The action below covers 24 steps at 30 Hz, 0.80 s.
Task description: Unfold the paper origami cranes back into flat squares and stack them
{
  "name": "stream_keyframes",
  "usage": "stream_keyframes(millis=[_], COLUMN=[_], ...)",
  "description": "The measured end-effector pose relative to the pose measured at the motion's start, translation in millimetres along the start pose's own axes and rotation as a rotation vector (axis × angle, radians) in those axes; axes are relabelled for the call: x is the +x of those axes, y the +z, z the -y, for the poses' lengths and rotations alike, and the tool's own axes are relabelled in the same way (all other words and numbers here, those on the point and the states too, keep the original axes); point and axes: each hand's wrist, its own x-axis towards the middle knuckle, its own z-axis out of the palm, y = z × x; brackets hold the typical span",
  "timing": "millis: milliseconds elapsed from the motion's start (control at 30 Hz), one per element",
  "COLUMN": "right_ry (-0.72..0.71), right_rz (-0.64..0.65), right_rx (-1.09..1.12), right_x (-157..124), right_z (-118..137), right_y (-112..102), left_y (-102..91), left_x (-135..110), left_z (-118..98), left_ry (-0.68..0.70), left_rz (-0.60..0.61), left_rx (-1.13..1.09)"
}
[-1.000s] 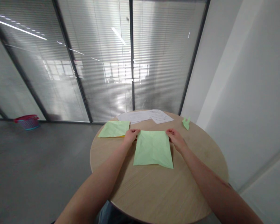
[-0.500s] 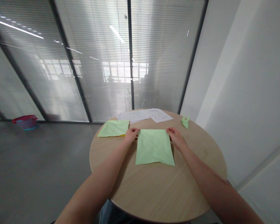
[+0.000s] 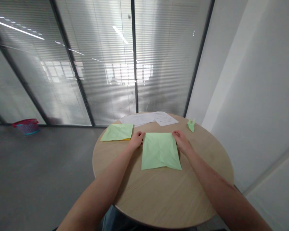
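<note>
A light green sheet of paper [image 3: 161,152] with faint creases hangs or lies in front of me over the table, its far edge held up at both corners. My left hand [image 3: 136,140] pinches the far left corner between thumb and fingers. At the far right corner, my right hand [image 3: 180,140] grips the paper the same way. The lower edge of the sheet bows slightly; whether it touches the tabletop I cannot tell. Close to my left hand lies a stack of paper [image 3: 118,132], green on top with yellow showing beneath.
The round wooden table [image 3: 159,199] stands before a glass partition with blinds [image 3: 110,64]. White printed sheets [image 3: 166,118] lie at its far edge. A small folded green paper figure [image 3: 191,125] stands at the far right. A red and blue basket [image 3: 27,126] sits on the floor.
Both hands and the green sheet have shifted very slightly to the right. The grip at both corners stays the same.
</note>
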Motion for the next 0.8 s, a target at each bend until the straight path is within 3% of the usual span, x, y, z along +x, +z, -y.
stream_keyframes(millis=[100,200,367,467,567,667,800], right_ry=[-0.032,-0.075,-0.082,-0.083,-0.083,-0.08,-0.041], right_rz=[-0.058,-0.033,-0.018,-0.007,-0.027,-0.064,-0.017], right_rx=[-0.073,-0.168,-0.28,-0.296,-0.372,-0.59,-0.906], right_x=[-1,-1,-4,-6,-9,-12,-15], right_z=[1,0,-5,-6,-2,6,16], right_y=[0,2,6,7,6,4,4], left_y=[-1.4,-4.2,0.7,17.4,39.1,55.1,62.1], left_x=[-1,-1,-11,-27,-47,-63,-73], left_z=[-1,-4,-20,-31,-34,-28,-22], left_ry=[0.028,0.1,0.409,0.547,0.481,0.441,0.376], left_rz=[-0.03,-0.085,-0.145,0.09,0.368,0.447,0.488], left_rx=[0.062,0.264,0.591,0.682,0.771,0.877,1.018])
